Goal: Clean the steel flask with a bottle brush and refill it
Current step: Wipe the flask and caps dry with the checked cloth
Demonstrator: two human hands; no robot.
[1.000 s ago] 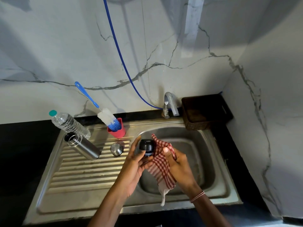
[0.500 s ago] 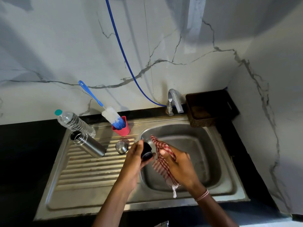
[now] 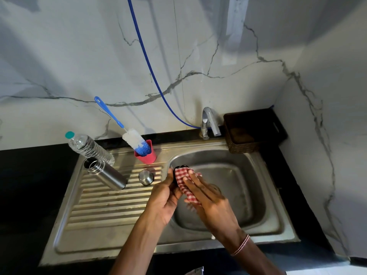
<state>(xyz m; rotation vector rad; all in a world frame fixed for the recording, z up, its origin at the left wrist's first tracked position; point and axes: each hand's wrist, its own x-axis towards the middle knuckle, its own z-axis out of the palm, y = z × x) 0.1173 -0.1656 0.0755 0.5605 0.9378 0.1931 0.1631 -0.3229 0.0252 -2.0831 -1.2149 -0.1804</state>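
Over the sink basin (image 3: 244, 187), your left hand (image 3: 164, 197) curls its fingers round the black lid (image 3: 180, 167), while your right hand (image 3: 211, 197) presses the checked cloth (image 3: 183, 175) onto it with straight fingers. The steel flask (image 3: 108, 175) sits open-mouthed on the drainboard (image 3: 99, 207), just beside the water bottle (image 3: 85, 146).

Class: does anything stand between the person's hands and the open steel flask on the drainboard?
Only a small steel cap on the drainboard, between the left hand and the steel flask. That hand holds a black lid; the right hand presses a checked cloth on it.
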